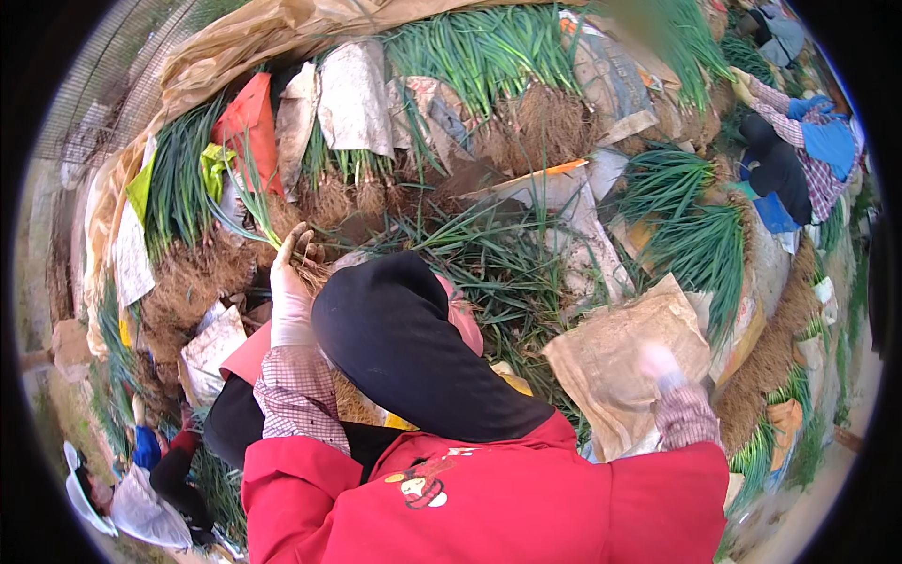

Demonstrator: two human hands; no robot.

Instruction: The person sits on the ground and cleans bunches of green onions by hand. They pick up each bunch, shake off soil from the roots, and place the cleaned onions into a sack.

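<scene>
We grip with our left hand (291, 258), beside the bent knee (381, 301), a thin bunch of green onions (265, 225), which could bruise if we squeeze too hard, while our right hand (659, 360) over the brown sack (611, 348) is too blurred to tell whether open.

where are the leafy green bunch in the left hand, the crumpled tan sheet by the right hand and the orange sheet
Leafy green bunch (262, 214): head view, on its leaves.
Crumpled tan sheet (606, 352): head view, on its left half.
Orange sheet (254, 116): head view, near its middle.
</scene>
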